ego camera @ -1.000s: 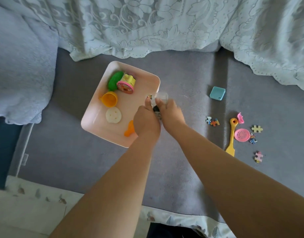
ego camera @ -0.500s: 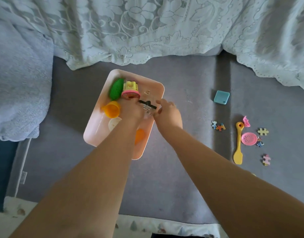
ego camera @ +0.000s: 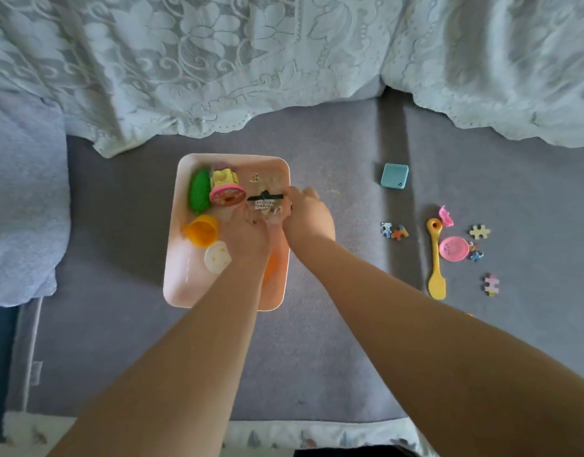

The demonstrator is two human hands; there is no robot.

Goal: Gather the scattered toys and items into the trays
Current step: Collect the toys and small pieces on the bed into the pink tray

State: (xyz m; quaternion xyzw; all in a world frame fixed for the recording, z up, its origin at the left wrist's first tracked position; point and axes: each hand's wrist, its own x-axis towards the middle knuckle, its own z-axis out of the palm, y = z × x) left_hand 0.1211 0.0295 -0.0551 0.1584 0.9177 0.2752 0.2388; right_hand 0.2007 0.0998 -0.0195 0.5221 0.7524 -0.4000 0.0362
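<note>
I am looking down at a pink tray (ego camera: 175, 275) lying on the grey floor (ego camera: 333, 357), and I am taking that tray as my landmark. Both of my hands are meeting over its right half. My left hand (ego camera: 247, 232) is reaching in over the tray's middle with its fingers curled round a small clear packet (ego camera: 266, 206) with black print and a dark strip along its top. My right hand (ego camera: 308, 216) is coming in over the tray's right rim, its fingers bent and pinching the right end of that same packet. Whether the packet is touching the tray floor I cannot tell.

Inside the tray, a green bumpy toy (ego camera: 200, 191) is lying at the far left, a yellow and pink stamp toy (ego camera: 225, 189) just beside it, a yellow cup (ego camera: 202, 230) on its side nearer me, a white round disc (ego camera: 217, 257) below that, and an orange piece (ego camera: 272, 265) is showing partly under my left wrist.

Well to the right of the tray, a teal square (ego camera: 395, 175) is lying on the floor, and farther right a yellow spatula (ego camera: 435, 258), a pink round lid (ego camera: 454, 249) and several jigsaw pieces (ego camera: 394, 230) are lying scattered. Beyond the tray a white lace cover (ego camera: 218, 61) is hanging down.
</note>
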